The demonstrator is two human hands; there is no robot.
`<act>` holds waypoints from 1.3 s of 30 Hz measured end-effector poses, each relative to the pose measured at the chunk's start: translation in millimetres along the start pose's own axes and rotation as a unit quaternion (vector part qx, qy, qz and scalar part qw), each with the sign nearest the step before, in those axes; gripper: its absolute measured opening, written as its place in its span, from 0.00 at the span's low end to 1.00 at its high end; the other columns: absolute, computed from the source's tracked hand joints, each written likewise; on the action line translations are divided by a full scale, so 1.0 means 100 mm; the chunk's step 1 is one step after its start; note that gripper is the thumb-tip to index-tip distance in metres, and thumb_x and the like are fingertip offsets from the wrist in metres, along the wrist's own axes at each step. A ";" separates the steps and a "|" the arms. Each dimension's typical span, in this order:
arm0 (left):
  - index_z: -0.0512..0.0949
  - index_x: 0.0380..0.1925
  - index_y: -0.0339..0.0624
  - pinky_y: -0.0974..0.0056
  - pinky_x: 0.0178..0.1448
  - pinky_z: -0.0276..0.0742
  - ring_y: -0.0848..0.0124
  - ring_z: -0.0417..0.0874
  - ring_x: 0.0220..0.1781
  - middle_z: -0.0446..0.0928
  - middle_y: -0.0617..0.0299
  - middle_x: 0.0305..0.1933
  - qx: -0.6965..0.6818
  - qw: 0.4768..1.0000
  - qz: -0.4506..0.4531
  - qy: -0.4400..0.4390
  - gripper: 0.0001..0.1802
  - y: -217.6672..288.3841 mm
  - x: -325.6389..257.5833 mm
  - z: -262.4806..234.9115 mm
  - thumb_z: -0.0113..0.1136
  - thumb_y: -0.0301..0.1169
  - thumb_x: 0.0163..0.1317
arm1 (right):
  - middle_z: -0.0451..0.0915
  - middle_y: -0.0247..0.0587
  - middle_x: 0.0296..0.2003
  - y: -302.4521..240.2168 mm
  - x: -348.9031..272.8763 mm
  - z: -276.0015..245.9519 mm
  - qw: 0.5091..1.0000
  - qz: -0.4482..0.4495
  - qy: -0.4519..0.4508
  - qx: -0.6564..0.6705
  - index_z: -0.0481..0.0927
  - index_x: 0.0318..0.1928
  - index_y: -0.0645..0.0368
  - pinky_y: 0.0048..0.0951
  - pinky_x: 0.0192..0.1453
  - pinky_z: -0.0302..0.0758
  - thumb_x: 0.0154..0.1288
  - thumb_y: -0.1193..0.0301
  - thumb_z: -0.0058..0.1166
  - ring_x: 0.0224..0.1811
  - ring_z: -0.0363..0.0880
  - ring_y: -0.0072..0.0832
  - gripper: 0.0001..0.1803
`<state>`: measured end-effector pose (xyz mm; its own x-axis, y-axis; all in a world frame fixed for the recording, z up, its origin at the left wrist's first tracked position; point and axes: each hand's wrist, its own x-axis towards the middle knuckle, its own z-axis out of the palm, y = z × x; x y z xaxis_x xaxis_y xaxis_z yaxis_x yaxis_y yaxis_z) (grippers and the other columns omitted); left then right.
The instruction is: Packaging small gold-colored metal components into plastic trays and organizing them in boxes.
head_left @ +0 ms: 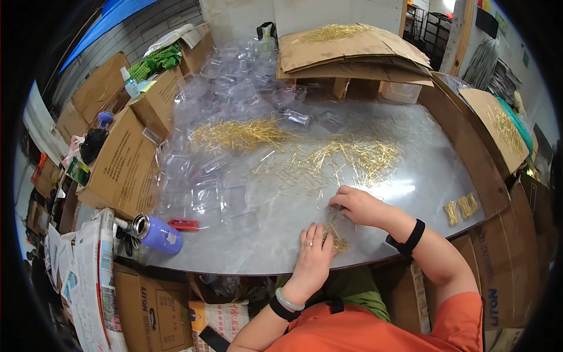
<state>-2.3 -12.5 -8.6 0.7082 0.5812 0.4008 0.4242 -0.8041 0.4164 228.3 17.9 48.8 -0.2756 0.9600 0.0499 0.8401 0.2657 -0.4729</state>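
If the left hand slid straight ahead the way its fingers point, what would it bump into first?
Probably the small bunch of gold pins by the left hand's fingertips, lying in a clear bag. Past that comes the right hand, though how far apart they are is hard to tell.

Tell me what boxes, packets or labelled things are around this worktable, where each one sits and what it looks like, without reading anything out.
Brown printed carton: left of the table, large, tilted.
Clear plastic bags: heaped at the table's far left, small and see-through.
Flattened cardboard: far side, brown, gold pins on top.
Purple bottle: lying near the left edge, metal mouth, small sticker.
Brown carton with blue print: right of the person, upright.
Newspaper stack: lower left.
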 end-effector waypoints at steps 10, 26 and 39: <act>0.65 0.64 0.24 0.40 0.77 0.59 0.40 0.62 0.73 0.64 0.37 0.67 0.012 1.000 -0.006 0.005 0.32 0.04 0.05 -0.02 0.65 0.28 0.63 | 0.81 0.48 0.44 -0.02 -0.07 -0.01 0.998 0.001 0.018 0.063 0.83 0.46 0.58 0.44 0.52 0.79 0.62 0.75 0.61 0.48 0.82 0.49 0.11; 0.72 0.60 0.26 0.45 0.74 0.64 0.43 0.67 0.68 0.70 0.43 0.63 0.014 1.000 0.020 0.003 0.26 0.06 0.05 -0.05 0.64 0.27 0.63 | 0.75 0.48 0.52 0.21 -0.22 0.09 0.963 0.063 0.123 -0.231 0.76 0.52 0.58 0.43 0.54 0.80 0.60 0.74 0.62 0.52 0.79 0.46 0.19; 0.67 0.63 0.34 0.40 0.78 0.60 0.42 0.67 0.71 0.70 0.45 0.63 -0.045 0.999 0.018 0.004 0.27 -0.02 0.01 0.03 0.63 0.25 0.64 | 0.79 0.43 0.47 -0.11 -0.35 0.22 0.998 -0.027 0.060 -0.012 0.82 0.49 0.57 0.44 0.58 0.77 0.61 0.74 0.61 0.51 0.78 0.46 0.15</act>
<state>-0.7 -10.9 -10.8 0.7175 0.5534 0.4230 0.3457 -0.8101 0.4735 218.7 -20.0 33.1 -0.2648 0.9473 0.1804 0.8368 0.3187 -0.4451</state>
